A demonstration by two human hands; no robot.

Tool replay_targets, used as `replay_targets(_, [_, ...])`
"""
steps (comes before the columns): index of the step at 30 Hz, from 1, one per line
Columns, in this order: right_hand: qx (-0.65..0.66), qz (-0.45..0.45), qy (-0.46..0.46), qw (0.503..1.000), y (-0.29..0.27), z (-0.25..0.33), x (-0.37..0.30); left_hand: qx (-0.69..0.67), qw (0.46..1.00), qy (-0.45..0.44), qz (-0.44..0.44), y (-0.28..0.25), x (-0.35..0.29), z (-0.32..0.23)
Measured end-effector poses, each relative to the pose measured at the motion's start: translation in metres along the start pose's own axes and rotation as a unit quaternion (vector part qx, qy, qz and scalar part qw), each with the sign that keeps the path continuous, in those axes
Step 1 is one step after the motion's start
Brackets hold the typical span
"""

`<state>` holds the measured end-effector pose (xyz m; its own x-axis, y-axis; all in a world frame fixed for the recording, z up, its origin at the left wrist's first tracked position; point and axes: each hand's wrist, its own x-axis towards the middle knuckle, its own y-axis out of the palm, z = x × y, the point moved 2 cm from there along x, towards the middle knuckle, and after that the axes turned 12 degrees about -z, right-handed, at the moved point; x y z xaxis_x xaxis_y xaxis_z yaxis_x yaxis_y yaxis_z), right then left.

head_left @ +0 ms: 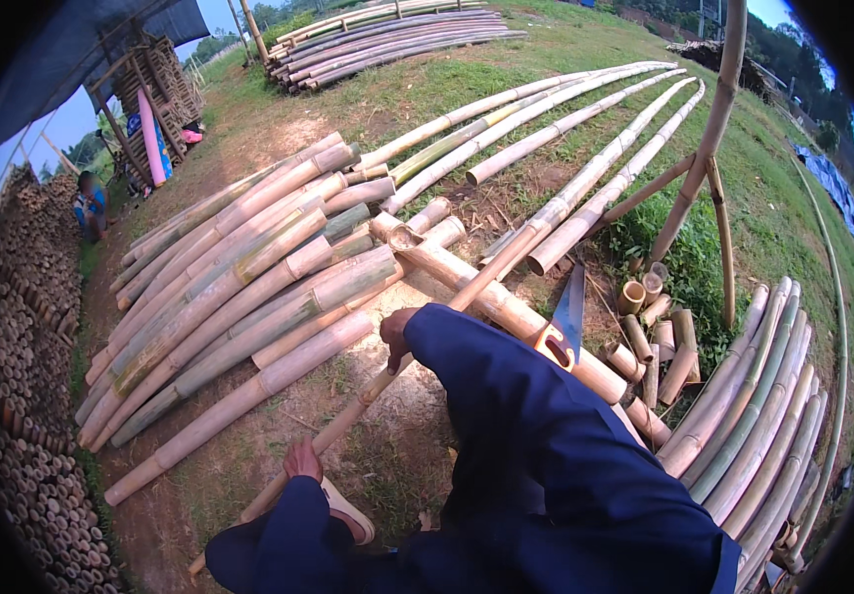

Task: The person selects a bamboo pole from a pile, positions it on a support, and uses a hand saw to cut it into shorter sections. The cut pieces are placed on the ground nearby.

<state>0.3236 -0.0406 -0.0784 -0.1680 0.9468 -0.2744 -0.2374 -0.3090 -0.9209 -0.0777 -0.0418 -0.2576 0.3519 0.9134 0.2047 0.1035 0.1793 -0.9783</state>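
Note:
A long, thin bamboo pole (353,408) slants from the lower left up toward the upper right, lying across a thick bamboo log (506,309). My right hand (397,335) is closed around its middle, just short of the log. Lower down, near my shoe, my left hand (303,461) grips the same pole, its fingers partly hidden by the sleeve. To the right of my right arm, a handsaw (569,305) with a yellow-orange handle leans at the log, blade upward.
Cut bamboo poles (249,267) lie piled at left; another bundle (754,406) is at right. Short offcuts (660,346) sit beside an upright bamboo post (709,139). Long poles (585,109) stretch over the grass. A person (91,210) is near the stacked bamboo (26,327).

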Motion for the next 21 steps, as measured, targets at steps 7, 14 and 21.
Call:
replay_targets(7, [-0.021,0.030,0.032,0.999,0.021,-0.021,0.010,0.008,1.000,0.004,0.002,-0.015,0.015,-0.003])
replay_targets(14, [-0.039,-0.002,0.025,0.999,0.027,-0.037,0.007,0.024,0.998,0.019,0.047,0.012,0.005,-0.011])
replay_targets(21, [-0.046,-0.052,-0.010,0.998,0.016,-0.001,0.012,0.036,0.973,-0.024,0.227,0.042,-0.017,-0.017])
